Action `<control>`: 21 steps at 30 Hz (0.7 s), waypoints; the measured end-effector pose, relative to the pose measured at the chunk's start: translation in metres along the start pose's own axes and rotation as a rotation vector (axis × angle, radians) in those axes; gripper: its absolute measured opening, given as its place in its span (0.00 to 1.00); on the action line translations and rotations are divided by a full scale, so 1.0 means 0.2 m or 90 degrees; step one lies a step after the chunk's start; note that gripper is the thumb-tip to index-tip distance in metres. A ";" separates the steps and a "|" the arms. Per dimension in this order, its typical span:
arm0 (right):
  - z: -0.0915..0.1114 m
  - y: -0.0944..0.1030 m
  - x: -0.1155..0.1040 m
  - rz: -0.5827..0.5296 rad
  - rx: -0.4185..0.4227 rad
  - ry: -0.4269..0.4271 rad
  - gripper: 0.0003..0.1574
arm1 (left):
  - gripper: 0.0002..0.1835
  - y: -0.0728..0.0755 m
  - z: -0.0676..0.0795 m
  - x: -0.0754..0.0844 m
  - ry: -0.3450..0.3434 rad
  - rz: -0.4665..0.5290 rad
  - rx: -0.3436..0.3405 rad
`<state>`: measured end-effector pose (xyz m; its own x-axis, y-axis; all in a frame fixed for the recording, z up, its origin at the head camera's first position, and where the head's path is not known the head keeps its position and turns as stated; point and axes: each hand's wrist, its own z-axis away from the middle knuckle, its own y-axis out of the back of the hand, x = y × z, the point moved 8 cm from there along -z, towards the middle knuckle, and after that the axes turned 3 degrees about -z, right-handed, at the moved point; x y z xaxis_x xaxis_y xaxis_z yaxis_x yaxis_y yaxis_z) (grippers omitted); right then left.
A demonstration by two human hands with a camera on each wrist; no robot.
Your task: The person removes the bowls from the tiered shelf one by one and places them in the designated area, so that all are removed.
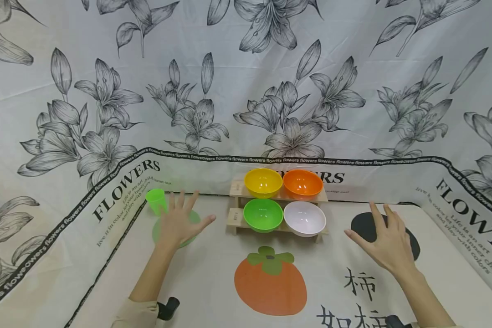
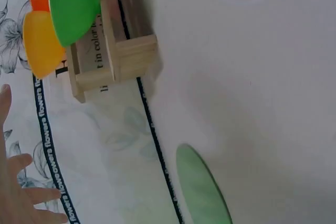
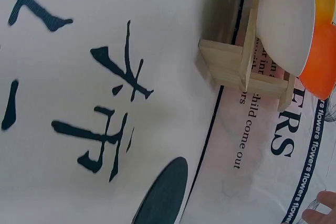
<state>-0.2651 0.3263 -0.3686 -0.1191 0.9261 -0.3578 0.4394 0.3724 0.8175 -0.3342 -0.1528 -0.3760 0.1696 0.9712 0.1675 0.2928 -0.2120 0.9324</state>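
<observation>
My left hand (image 1: 179, 224) is held out with its fingers spread, holding nothing. Behind it in the head view are a light green cup (image 1: 155, 198) and a flat green round shape (image 1: 193, 217), both partly hidden. My right hand (image 1: 389, 243) also has spread fingers and nothing in its grasp, over a flat black oval (image 1: 362, 225). Between the hands stands a two-step wooden rack (image 1: 233, 218). On its upper step sit a yellow bowl (image 1: 263, 183) and an orange bowl (image 1: 303, 183); a green bowl (image 1: 263, 215) and a white bowl (image 1: 304, 218) sit below.
The table cloth (image 1: 213, 273) carries a printed persimmon (image 1: 270, 289) and dark written characters (image 1: 360, 284). Behind the rack rises a white flower-patterned curtain (image 1: 229, 114) with a black lettered band.
</observation>
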 end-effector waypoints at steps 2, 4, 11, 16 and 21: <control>-0.01 -0.04 -0.02 -0.030 -0.021 0.003 0.63 | 0.48 -0.04 -0.01 0.03 -0.001 0.011 0.000; -0.02 -0.08 -0.04 -0.067 -0.038 0.010 0.63 | 0.47 -0.07 -0.01 0.07 -0.007 0.036 0.003; -0.06 -0.21 -0.09 -0.229 -0.087 0.014 0.60 | 0.42 -0.21 -0.03 0.18 -0.019 0.184 -0.011; -0.07 -0.29 -0.11 -0.305 -0.121 -0.005 0.59 | 0.35 -0.32 -0.05 0.25 -0.055 0.310 -0.029; -0.07 -0.35 -0.12 -0.341 -0.141 -0.024 0.57 | 0.31 -0.41 -0.08 0.29 -0.076 0.439 -0.007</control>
<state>-0.3053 0.2795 -0.4109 -0.2398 0.6034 -0.7605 0.1293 0.7963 0.5910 -0.3641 -0.0773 -0.4377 0.4161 0.5968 0.6861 0.0715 -0.7736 0.6296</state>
